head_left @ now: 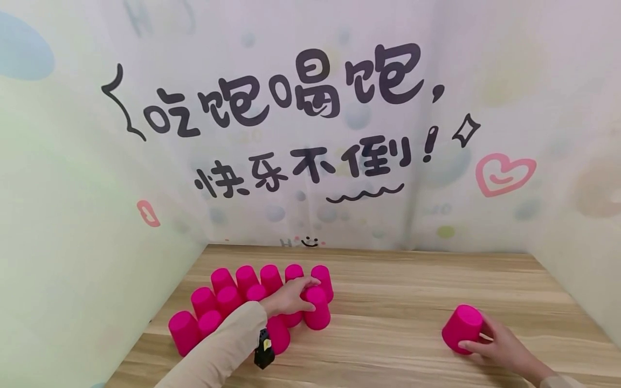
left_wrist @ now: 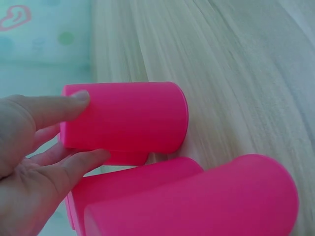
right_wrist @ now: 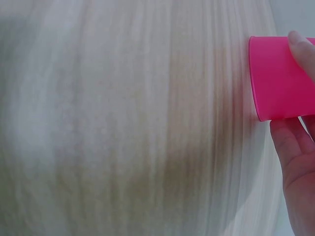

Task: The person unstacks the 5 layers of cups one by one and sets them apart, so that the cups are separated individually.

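At the right end of a group of upside-down bright pink cups, my left hand [head_left: 291, 295] holds one pink cup [head_left: 317, 313] near its narrow closed end. The left wrist view shows thumb and fingers on either side of that cup [left_wrist: 133, 118], with neighbouring cups [left_wrist: 197, 206] right beside it. Well apart on the right side of the table, my right hand [head_left: 506, 345] grips another upside-down pink cup [head_left: 461, 328]. In the right wrist view its thumb lies on one side of the cup [right_wrist: 278, 81] and the fingers on the other; part of this cup is outside the frame.
Several more pink cups [head_left: 181, 328] stand in rows on the left of the wood-grain table [head_left: 388, 302], some covered by the left sleeve [head_left: 223, 345]. A black device [head_left: 264, 353] is strapped at the left wrist. Printed fabric walls [head_left: 310, 215] enclose the table's back and sides.
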Tool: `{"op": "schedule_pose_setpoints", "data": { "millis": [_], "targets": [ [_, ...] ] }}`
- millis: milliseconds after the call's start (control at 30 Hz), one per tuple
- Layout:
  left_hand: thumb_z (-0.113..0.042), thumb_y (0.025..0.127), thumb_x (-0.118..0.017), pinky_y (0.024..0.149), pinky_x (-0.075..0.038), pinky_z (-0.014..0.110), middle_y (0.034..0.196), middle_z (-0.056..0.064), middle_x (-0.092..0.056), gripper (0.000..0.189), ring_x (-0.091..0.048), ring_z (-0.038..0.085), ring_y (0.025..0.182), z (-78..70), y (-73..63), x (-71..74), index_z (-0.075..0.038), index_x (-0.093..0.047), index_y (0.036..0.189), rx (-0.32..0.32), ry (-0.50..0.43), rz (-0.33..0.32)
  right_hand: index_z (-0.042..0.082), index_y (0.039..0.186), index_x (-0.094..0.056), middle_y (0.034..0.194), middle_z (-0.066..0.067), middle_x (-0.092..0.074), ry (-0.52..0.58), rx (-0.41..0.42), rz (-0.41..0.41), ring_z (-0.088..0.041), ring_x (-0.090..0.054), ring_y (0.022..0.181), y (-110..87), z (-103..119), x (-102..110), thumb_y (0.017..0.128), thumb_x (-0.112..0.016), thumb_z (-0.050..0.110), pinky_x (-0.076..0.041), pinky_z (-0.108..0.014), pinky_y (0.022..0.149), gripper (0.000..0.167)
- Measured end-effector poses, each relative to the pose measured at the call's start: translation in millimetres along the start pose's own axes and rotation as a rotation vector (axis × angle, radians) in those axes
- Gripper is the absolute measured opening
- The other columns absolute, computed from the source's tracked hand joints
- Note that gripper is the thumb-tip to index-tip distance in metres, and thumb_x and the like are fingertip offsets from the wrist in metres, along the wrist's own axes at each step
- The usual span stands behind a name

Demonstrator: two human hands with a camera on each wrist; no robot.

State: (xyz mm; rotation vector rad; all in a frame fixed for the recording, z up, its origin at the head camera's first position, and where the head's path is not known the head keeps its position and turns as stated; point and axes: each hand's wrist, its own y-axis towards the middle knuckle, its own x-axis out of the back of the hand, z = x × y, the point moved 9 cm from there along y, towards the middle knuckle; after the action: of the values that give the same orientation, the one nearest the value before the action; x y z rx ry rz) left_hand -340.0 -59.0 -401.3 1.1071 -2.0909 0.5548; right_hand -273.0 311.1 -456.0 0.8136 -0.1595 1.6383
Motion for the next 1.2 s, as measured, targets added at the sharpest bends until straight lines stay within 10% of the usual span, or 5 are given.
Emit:
{"op": "schedule_pose_setpoints", "data": {
  "millis": [967, 1200],
  "targets": [
    [-0.016, 0.074, -0.072, 0.084, -0.046, 0.037, 0.112, 0.011, -0.056, 0.046, -0.051, 0.026, 0.103, 3.3, 4.3, 3.5, -0.004, -0.056, 0.115, 0.015, 0.004, -0.052, -0.013, 0.11, -0.041, 0.094, 0.026, -0.052, 0.005, -0.008, -0.023, 0.007, -0.054, 0.083, -1.3, 1, 0, 0.068, -0.072, 0.0, -0.049, -0.016, 0.063, 0.054],
    [-0.016, 0.074, -0.072, 0.082, -0.047, 0.036, 0.113, 0.011, -0.057, 0.047, -0.052, 0.026, 0.102, 6.4, 5.4, 4.1, -0.004, -0.056, 0.116, 0.039, 0.009, -0.044, -0.012, 0.119, -0.038, 0.101, -0.009, -0.058, -0.011, -0.11, 0.073, 0.008, -0.052, 0.083, 12.5, 18, -11, 0.072, -0.072, 0.01, -0.049, -0.019, 0.065, 0.062]
  ]
}}
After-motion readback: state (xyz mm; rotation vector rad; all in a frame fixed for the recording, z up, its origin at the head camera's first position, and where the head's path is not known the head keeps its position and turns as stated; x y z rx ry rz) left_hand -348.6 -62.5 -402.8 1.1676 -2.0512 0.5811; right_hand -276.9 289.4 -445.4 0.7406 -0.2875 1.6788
